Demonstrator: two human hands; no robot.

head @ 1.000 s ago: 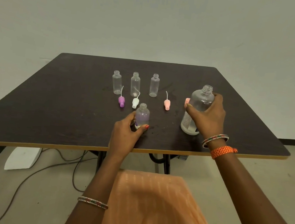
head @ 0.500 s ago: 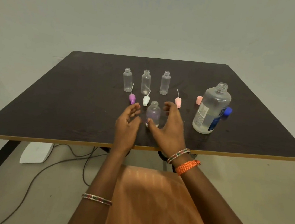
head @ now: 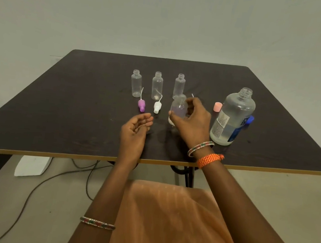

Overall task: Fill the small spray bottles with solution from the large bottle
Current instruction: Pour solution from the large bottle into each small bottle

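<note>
My right hand (head: 192, 121) grips a small clear spray bottle (head: 178, 108) with liquid in it, lifted a little above the dark table (head: 77, 102). My left hand (head: 135, 130) hovers to its left, fingers loosely curled, holding nothing. The large clear bottle (head: 233, 117), uncapped and partly full, stands at the right. Three small bottles stand uncapped in a row behind: left (head: 136, 83), middle (head: 157, 86), right (head: 179, 84). A purple spray cap (head: 141, 104) and a white spray cap (head: 157, 106) lie in front of them. A pink spray cap's tube shows behind my right hand.
A pink cap (head: 218, 107) and a blue cap (head: 250, 120) lie beside the large bottle. The table's near edge (head: 51, 155) runs across below my wrists. Cables (head: 49, 180) and a white box (head: 31, 166) lie on the floor beneath.
My right hand left the large bottle, crossed left and took the small filled bottle, lifting it. My left hand let go of that bottle and drew back.
</note>
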